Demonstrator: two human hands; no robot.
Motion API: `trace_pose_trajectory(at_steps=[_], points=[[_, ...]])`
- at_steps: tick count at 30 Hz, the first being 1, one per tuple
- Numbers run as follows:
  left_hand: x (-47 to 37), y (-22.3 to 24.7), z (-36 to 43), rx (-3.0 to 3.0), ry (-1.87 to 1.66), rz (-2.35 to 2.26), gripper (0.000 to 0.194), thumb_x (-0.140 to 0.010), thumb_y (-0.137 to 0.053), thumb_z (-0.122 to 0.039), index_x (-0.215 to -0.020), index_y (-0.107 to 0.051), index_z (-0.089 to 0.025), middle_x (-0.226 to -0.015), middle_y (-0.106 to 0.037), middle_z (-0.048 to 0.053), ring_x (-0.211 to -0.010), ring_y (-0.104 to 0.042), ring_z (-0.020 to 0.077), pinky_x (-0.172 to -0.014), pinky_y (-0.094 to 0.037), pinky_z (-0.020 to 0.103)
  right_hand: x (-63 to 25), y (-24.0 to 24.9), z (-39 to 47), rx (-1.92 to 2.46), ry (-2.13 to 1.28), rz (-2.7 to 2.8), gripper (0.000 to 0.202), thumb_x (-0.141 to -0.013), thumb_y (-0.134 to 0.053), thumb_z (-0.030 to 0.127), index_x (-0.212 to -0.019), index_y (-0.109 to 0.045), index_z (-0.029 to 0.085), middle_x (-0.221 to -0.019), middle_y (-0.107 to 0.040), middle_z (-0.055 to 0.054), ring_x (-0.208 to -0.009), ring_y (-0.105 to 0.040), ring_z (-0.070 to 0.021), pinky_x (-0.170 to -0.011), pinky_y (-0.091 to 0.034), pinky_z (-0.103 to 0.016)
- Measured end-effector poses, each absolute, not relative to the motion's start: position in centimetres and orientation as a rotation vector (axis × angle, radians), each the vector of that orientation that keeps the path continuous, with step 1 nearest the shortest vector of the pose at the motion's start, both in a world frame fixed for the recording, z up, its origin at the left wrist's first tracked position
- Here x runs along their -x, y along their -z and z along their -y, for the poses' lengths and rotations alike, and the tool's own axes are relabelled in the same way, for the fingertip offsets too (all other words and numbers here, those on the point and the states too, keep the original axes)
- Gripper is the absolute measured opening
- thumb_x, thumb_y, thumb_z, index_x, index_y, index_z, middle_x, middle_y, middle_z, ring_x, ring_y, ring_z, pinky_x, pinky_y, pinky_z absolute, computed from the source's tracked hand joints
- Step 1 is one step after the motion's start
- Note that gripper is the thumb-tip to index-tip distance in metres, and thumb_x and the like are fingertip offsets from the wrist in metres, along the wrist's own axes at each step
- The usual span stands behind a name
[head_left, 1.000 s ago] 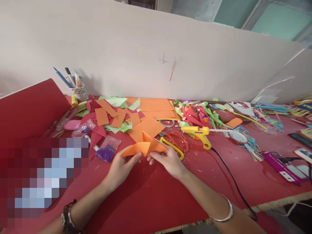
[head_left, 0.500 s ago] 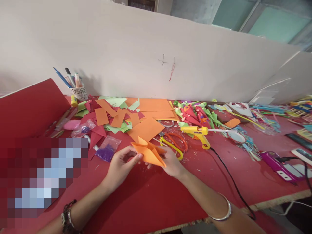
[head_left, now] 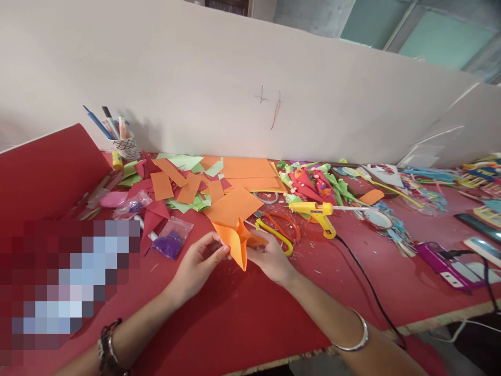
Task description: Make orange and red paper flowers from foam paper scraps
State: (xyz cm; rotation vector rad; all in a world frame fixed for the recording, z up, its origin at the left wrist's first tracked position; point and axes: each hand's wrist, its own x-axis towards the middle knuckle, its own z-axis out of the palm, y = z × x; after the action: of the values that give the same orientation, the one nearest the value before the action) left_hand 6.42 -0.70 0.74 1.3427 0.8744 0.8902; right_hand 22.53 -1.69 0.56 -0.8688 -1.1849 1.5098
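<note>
A folded orange paper with raised flaps is held above the red table, near the middle of the view. My left hand pinches its left side, with the thumb on the near face. On the other side, my right hand grips the right part of the paper, its fingertips partly hidden behind it. Just beyond the folded piece lies a flat orange sheet. Scissors with red handles and a yellow-handled tool rest close to my right hand.
A yellow glue gun with a black cord lies right of the scissors. Paper scraps, a bag of purple beads and a pen cup are at the left. A purple power strip sits at the right.
The folded orange paper has turned and its flaps have shifted, so one point now faces down toward me. Both hands keep hold of it in nearly the same place.
</note>
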Motion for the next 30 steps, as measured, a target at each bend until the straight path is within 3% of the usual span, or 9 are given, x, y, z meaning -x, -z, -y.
trace_pose_trajectory(at_steps=[7, 11, 16, 20, 23, 26, 30], points=[[-6.6, -0.7, 0.9, -1.335, -0.83, -0.828, 0.02, -0.075, -0.055, -0.03, -0.089, -0.053, -0.015, -0.083, -0.062, 0.005, -0.078, -0.058, 0.0166, -0.075, -0.045, 0.03, -22.4, -0.1, 1.4, 0.814, -1.53, 1.197, 0.032, -0.06, -0.067, 0.047, -0.072, -0.063, 0.017, -0.064, -0.063, -0.001, -0.061, -0.06, -0.0151, -0.064, -0.049, -0.031], [-6.5, -0.4, 1.0, -1.379, -0.853, -0.882, 0.015, -0.074, -0.056, -0.029, -0.079, -0.052, -0.015, -0.079, -0.06, 0.003, -0.074, -0.057, 0.0147, -0.072, -0.045, 0.027, -22.4, 0.1, 1.4, 0.825, -1.552, 1.229, 0.027, -0.064, -0.066, 0.043, -0.072, -0.061, 0.018, -0.069, -0.063, -0.002, -0.071, -0.061, -0.0173, -0.069, -0.048, -0.032], [-6.6, -0.3, 0.9, -1.406, -0.907, -0.981, 0.017, -0.073, -0.056, -0.03, -0.078, -0.052, -0.015, -0.073, -0.059, 0.001, -0.07, -0.056, 0.0139, -0.066, -0.045, 0.025, -22.2, 0.0, 1.6, 0.874, -1.405, 1.156, 0.029, -0.062, -0.069, 0.033, -0.078, -0.047, 0.021, -0.08, -0.059, 0.0, -0.078, -0.059, -0.0158, -0.07, -0.047, -0.029], [-6.6, -0.3, 0.6, -1.362, -0.942, -1.015, 0.022, -0.072, -0.056, -0.032, -0.085, -0.053, -0.013, -0.075, -0.063, 0.003, -0.074, -0.059, 0.0164, -0.07, -0.046, 0.027, -22.2, -0.1, 2.0, 0.854, -1.326, 1.156, 0.028, -0.07, -0.061, 0.027, -0.079, -0.034, 0.023, -0.091, -0.054, 0.0, -0.084, -0.057, -0.0129, -0.077, -0.046, -0.029], [-6.6, -0.4, 0.6, -1.362, -0.917, -0.983, 0.026, -0.073, -0.055, -0.032, -0.09, -0.055, -0.012, -0.08, -0.066, 0.005, -0.081, -0.06, 0.0186, -0.074, -0.046, 0.028, -22.2, -0.2, 2.4, 0.792, -1.346, 1.363, 0.022, -0.074, -0.055, 0.021, -0.091, -0.04, 0.023, -0.098, -0.051, -0.002, -0.089, -0.055, -0.0131, -0.081, -0.045, -0.03], [-6.9, -0.8, 0.9, -1.402, -0.857, -0.954, 0.027, -0.072, -0.056, -0.031, -0.091, -0.057, -0.012, -0.087, -0.066, 0.006, -0.082, -0.06, 0.0193, -0.074, -0.047, 0.028, -21.9, 0.0, 2.6, 0.817, -1.282, 1.459, 0.031, -0.074, -0.054, 0.018, -0.103, -0.043, 0.022, -0.102, -0.051, -0.004, -0.093, -0.053, -0.0141, -0.084, -0.044, -0.03], [-7.2, -0.9, 1.3, -1.438, -0.844, -0.984, 0.03, -0.072, -0.056, -0.032, -0.094, -0.056, -0.012, -0.09, -0.064, 0.006, -0.084, -0.059, 0.0198, -0.074, -0.047, 0.029, -21.8, 0.5, 2.3, 0.956, -1.196, 1.375, 0.024, -0.077, -0.053, 0.025, -0.101, -0.049, 0.021, -0.102, -0.056, -0.004, -0.096, -0.055, -0.0166, -0.084, -0.045, -0.031]])
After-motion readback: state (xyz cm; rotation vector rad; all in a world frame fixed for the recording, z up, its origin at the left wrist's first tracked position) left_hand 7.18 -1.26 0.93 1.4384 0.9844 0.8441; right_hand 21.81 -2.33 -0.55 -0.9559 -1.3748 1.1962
